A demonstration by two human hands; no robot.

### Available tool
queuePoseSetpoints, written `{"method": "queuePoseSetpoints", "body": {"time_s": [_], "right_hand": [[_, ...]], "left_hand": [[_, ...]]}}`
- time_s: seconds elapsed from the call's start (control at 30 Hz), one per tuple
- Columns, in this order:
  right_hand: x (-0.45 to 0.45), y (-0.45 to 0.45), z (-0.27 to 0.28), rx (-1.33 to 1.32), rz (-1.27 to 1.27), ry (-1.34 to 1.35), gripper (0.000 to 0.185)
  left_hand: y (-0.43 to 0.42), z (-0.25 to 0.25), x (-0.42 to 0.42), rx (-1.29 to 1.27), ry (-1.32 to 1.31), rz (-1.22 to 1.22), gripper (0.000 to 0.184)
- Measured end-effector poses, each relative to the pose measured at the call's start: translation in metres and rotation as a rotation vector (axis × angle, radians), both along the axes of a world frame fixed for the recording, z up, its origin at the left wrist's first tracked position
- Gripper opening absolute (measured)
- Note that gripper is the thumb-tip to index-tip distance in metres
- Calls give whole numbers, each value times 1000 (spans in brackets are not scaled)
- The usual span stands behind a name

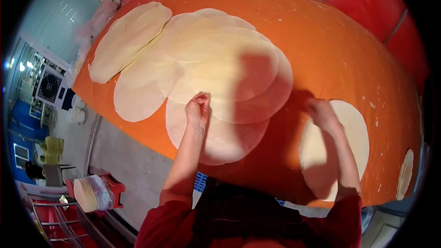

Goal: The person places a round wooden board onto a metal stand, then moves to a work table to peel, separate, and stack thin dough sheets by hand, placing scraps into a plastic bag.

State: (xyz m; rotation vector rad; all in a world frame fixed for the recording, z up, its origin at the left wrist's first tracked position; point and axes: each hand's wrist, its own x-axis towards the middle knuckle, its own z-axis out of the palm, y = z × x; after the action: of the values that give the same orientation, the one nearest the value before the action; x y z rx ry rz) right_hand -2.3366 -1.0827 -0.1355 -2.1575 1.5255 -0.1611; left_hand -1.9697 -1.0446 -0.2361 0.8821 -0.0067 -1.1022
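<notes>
Thin round sheets of dough (216, 59) lie overlapped in a wide spread on the orange table cover. My left hand (198, 108) is over the near part of this spread, its fingers drawn together in a pinch. Whether a dough edge is between those fingertips cannot be made out. At the right, my right hand (322, 115) is at the upper left edge of a separate oval dough sheet (353, 133). Its fingers are bent, partly hidden and blurred, and my forearm crosses that sheet.
A folded pile of dough sheets (131, 39) lies at the table's far left. A small dough piece (405, 174) sits near the right edge. Below the orange table (321, 55), a red stool (115, 190) stands beside a stack of round sheets (85, 195).
</notes>
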Motion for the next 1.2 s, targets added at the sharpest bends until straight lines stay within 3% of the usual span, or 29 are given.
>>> {"method": "queuePoseSetpoints", "body": {"time_s": [0.03,0.1,0.13,0.2,0.27,0.33,0.37,0.43,0.53,0.6,0.73,0.77,0.83,0.9,0.93,0.97,1.0,1.07,1.2], "right_hand": [[47,-7,7,-112,146,-108,13],[113,-43,-32,-328,327,-166,12],[152,-54,-37,-311,349,-190,12],[223,-92,-77,-206,355,-266,15],[297,-131,-123,-347,352,-217,21],[364,-149,-140,-799,363,-21,27],[380,-162,-145,-840,384,-2,26],[399,-182,-159,-905,421,39,24],[391,-204,-143,-702,464,-226,21],[385,-240,-146,-785,637,1,19],[351,-239,-60,-974,668,117,13],[339,-221,-41,-865,631,198,18],[308,-164,-18,-647,556,351,28],[275,-125,-65,-595,379,282,32],[261,-106,-85,-645,470,473,47],[263,-86,-89,-475,386,531,59],[257,-76,-108,-687,413,382,60],[261,-58,-116,-731,309,367,59],[281,-29,-99,-485,145,200,51]], "left_hand": [[-4,-9,15,-54,51,-33,25],[-16,-34,40,-158,152,-107,24],[-15,-31,46,-54,54,-182,25],[-16,-54,65,-284,21,-392,22],[-15,-44,74,-203,-48,-402,22],[-14,-38,81,-131,-126,-391,23],[-15,-38,87,-101,-171,-379,24],[-12,-25,96,-16,-154,-355,25],[-17,-6,107,44,-15,-385,24],[-24,-18,117,-22,15,-495,19],[-45,-31,137,-112,-283,-736,11],[-54,-52,152,-198,-410,-851,12],[-54,-43,124,58,-877,-527,10],[-57,-35,127,-57,-673,-623,14],[-58,-33,129,-108,-571,-670,17],[-58,-28,127,-72,-462,-692,29],[-59,-20,124,-69,-301,-682,32],[-61,-7,118,-55,19,-655,38],[-71,-5,113,-190,25,-670,47]]}}
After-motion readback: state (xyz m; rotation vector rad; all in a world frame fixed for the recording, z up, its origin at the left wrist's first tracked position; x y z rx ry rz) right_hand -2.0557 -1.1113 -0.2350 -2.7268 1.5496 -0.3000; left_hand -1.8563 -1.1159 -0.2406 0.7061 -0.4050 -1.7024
